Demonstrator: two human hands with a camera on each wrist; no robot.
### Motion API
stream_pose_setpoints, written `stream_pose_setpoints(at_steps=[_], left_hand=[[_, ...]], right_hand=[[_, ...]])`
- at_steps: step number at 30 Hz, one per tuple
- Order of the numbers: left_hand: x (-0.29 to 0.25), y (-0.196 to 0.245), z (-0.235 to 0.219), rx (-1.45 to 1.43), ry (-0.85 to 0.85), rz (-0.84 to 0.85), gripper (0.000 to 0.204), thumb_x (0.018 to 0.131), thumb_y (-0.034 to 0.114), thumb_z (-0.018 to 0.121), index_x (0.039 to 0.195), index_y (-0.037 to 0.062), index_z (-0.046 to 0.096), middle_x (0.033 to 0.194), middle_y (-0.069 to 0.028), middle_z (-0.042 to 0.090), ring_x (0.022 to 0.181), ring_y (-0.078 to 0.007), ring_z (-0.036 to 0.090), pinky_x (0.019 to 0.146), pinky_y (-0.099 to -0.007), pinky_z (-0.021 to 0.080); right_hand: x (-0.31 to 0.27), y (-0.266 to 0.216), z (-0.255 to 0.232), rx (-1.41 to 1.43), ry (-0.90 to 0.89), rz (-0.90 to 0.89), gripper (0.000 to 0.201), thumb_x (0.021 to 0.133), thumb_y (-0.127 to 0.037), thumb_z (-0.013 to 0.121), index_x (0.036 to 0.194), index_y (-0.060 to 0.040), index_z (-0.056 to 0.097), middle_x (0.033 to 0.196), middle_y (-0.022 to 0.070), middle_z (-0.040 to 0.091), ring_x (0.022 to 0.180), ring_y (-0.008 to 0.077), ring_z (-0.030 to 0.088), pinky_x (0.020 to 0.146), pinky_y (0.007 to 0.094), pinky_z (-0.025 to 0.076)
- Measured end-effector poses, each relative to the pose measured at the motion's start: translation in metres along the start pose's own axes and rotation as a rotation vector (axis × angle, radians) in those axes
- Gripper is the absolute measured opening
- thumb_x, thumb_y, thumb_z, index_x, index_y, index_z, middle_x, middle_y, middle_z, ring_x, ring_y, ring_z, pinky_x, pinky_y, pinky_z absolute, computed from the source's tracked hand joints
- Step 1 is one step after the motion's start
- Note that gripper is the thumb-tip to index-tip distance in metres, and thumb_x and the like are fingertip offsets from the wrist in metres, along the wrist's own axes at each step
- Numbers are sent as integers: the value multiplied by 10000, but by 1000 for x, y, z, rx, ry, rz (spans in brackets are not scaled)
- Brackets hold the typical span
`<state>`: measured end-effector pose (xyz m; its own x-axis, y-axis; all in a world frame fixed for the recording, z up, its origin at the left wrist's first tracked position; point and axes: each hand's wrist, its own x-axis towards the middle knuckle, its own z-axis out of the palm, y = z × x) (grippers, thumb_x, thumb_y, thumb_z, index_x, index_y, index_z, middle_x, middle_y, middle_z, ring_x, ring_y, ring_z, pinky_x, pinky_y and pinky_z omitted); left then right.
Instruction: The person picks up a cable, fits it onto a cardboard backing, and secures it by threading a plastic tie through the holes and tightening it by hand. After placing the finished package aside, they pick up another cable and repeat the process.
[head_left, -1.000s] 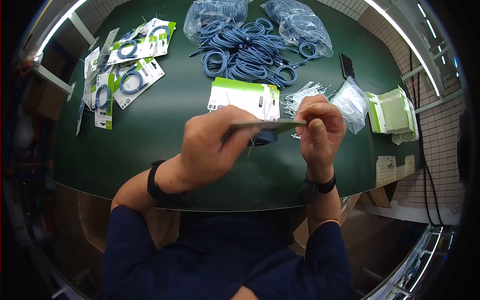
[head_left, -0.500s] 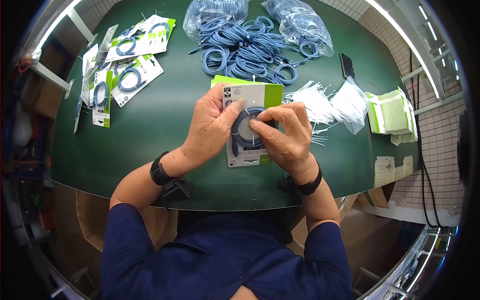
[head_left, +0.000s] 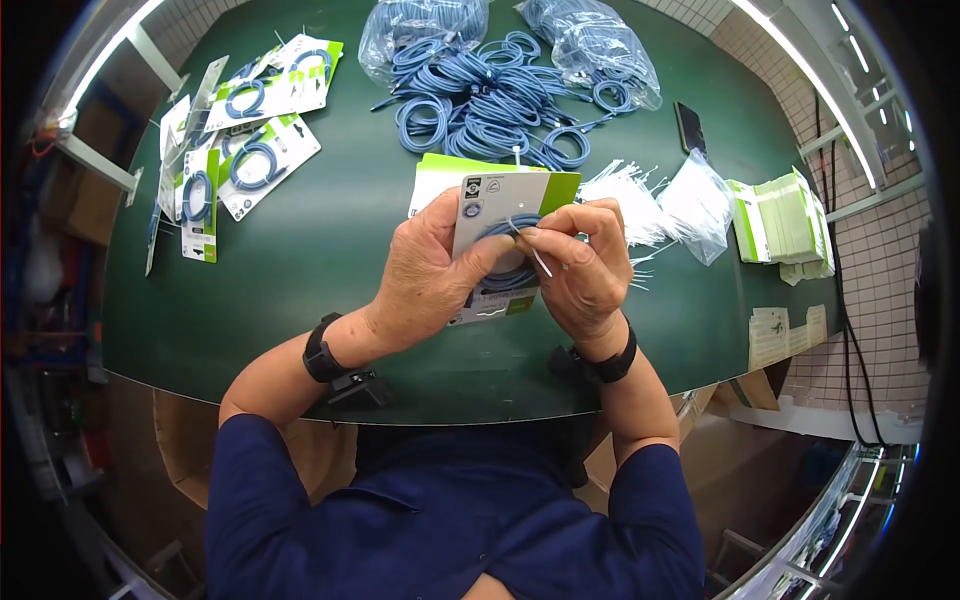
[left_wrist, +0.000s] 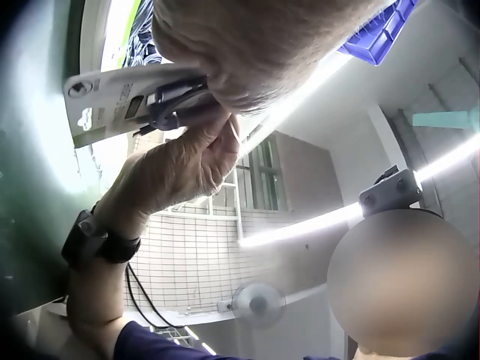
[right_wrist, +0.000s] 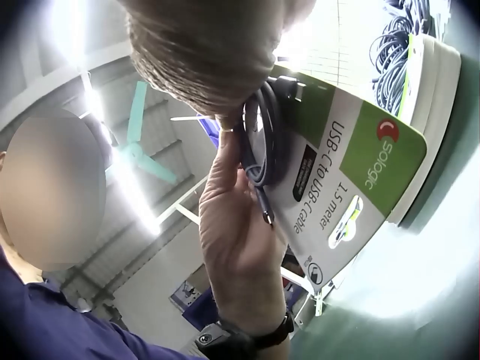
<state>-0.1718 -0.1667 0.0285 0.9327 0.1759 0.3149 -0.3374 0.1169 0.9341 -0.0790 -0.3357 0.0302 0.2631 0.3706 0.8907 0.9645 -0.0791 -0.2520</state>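
My left hand (head_left: 425, 262) grips a white and green packaging card (head_left: 520, 192) by its left side, thumb across the front. Against the card lies a coiled blue USB cable (head_left: 508, 278), partly covered by fingers; in the right wrist view the coil (right_wrist: 262, 139) hangs beside the print "USB-C to USB-C cable". At the coil, my right hand (head_left: 588, 268) pinches a thin white cable tie (head_left: 541, 263), whose tail sticks out below the fingertips. Another white tie (head_left: 517, 155) pokes up at the card's top edge. Both hands hold the card raised over the green table.
Behind the hands lie more cards (head_left: 435, 180) and a heap of blue cables (head_left: 480, 100), with bagged cables (head_left: 600, 50) beyond. Loose white ties (head_left: 625, 200), a plastic bag (head_left: 697, 205), a phone (head_left: 690, 128) and stacked cards (head_left: 790, 225) sit right. Carded cables (head_left: 260, 165) pile up left.
The card, edge-on at first, has turned its printed face up and then tilted slightly. My right hand has come in from the right to the coil and now pinches the tie there.
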Motion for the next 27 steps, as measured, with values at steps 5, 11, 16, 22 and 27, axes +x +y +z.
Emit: stream_pose_setpoints(at_steps=[5,11,16,22,27], left_hand=[[1,-1,-1,-30,41,-54,292,1009,47,675,1286,-32,626,1165,-93,737,1055,-116,681,925,-289,574],[6,-3,-4,-170,59,-60,267,1023,16,635,1284,-35,623,1161,-88,736,1037,-113,681,920,-286,572],[6,-4,-5,-171,63,-71,262,1027,17,631,1283,-37,621,1163,-83,734,1031,-109,679,915,-284,571],[7,-5,-7,-160,68,-105,262,1028,23,633,1284,-36,621,1166,-80,731,1030,-107,676,905,-279,570],[6,-6,-6,-159,77,-118,267,1028,29,637,1287,-36,619,1161,-77,730,1027,-104,675,900,-276,569]], right_hand=[[0,-2,1,-16,-14,-36,311,722,34,881,964,-104,740,965,30,687,861,230,617,722,338,506],[-7,-2,7,32,35,-82,253,736,-20,868,936,-99,734,991,16,734,862,214,657,704,348,495],[-8,-7,5,82,-37,-80,321,782,-13,885,989,-104,658,1027,46,752,866,223,692,729,347,520],[-8,-6,6,162,-44,-87,311,796,-42,885,1001,-109,661,1027,48,775,860,222,704,727,344,512],[-8,-5,4,171,-86,-93,296,805,-64,882,1006,-113,671,1030,48,783,866,222,704,734,345,510]])
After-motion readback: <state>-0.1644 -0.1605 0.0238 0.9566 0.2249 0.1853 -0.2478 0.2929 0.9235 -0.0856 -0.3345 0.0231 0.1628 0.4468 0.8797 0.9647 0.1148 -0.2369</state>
